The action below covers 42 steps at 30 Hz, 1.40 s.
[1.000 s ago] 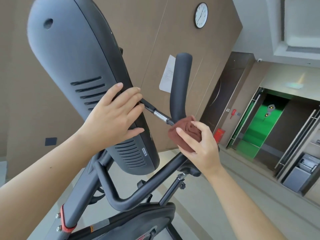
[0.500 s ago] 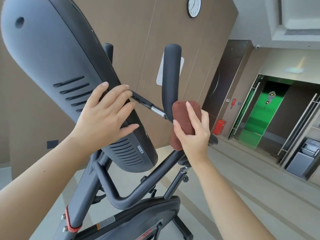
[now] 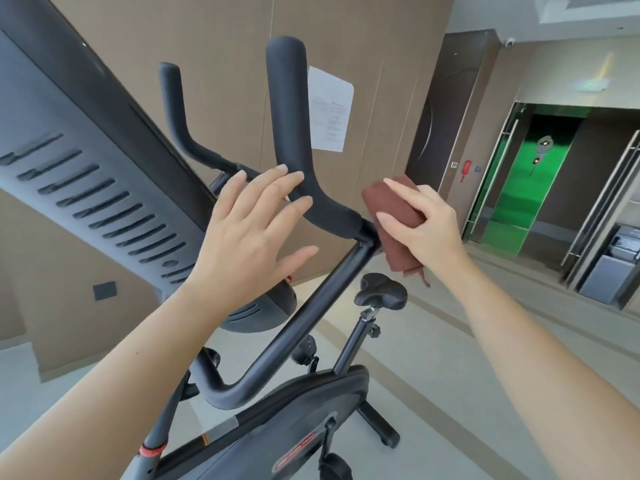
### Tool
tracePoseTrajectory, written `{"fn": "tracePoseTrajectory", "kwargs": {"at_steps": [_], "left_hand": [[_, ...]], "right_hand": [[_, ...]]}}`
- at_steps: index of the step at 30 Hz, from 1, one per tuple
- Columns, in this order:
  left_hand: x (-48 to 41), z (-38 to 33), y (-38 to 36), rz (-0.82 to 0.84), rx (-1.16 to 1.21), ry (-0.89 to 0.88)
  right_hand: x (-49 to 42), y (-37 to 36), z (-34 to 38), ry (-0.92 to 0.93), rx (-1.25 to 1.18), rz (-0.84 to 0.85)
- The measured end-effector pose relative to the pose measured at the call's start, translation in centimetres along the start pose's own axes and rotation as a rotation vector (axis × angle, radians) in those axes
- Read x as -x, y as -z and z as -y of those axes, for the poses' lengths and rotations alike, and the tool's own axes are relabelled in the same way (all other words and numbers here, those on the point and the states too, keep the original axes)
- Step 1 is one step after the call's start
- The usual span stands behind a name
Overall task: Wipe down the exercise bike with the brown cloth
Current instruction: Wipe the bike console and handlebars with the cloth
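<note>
The black exercise bike point(image 3: 277, 344) fills the left and middle of the head view, with its big console point(image 3: 86, 161) at upper left and a saddle point(image 3: 382, 295) lower down. My right hand point(image 3: 420, 221) holds the folded brown cloth point(image 3: 391, 216) against the joint where the right handlebar point(image 3: 294, 140) meets the frame tube. My left hand point(image 3: 249, 233) is spread flat with straight fingers, fingertips at the bend of that handlebar. A second handlebar point(image 3: 180, 123) stands further left.
A tan panelled wall with a white paper sheet point(image 3: 329, 110) lies behind the bike. A dark door point(image 3: 446, 109) and a green-lit entrance point(image 3: 530, 181) are at right. Pale tiled floor point(image 3: 433, 375) stretches around the bike's base.
My left hand left the console and moved right to the handlebar bend. My right hand moved the cloth down the handlebar toward its joint. The view shifted, showing the saddle.
</note>
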State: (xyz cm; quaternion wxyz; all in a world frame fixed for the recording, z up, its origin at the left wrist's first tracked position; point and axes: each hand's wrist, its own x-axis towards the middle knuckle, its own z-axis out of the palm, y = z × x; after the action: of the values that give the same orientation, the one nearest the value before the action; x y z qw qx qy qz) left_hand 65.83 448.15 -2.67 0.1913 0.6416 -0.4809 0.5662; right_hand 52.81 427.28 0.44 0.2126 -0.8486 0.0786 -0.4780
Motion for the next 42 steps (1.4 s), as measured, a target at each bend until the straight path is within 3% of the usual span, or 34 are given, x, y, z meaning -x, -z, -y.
{"fn": "tracePoseTrajectory", "kwargs": {"at_steps": [2, 6, 12, 16, 20, 26, 35, 42], "left_hand": [[-0.8, -0.8, -0.8, 0.010, 0.017, 0.031], [-1.2, -1.4, -2.2, 0.001, 0.015, 0.090], [-1.5, -2.7, -3.8, -0.046, -0.108, 0.140], [-2.5, -4.6, -4.7, 0.060, -0.205, 0.111], [-3.4, -6.6, -5.5, 0.129, -0.279, 0.187], [-4.0, -8.9, -6.5, 0.194, -0.320, 0.217], [-4.4, -11.6, -8.5, 0.274, -0.303, 0.224], [-4.5, -11.9, -8.9, 0.245, -0.321, 0.259]], "right_hand": [[-2.3, -1.3, 1.6, 0.025, -0.109, 0.037], [-4.8, -3.2, 2.1, 0.079, -0.124, 0.340], [-5.0, 0.8, -4.6, 0.162, -0.093, 0.543], [-5.5, 2.1, -7.2, 0.232, -0.084, 0.589], [-7.4, 0.7, -7.1, 0.300, -0.189, 0.487], [-6.8, -0.3, -9.4, 0.365, -0.236, 0.618], [-5.3, 2.7, -17.3, 0.222, -0.356, 0.565], [-6.2, 0.7, -12.5, 0.269, -0.441, 0.493]]}}
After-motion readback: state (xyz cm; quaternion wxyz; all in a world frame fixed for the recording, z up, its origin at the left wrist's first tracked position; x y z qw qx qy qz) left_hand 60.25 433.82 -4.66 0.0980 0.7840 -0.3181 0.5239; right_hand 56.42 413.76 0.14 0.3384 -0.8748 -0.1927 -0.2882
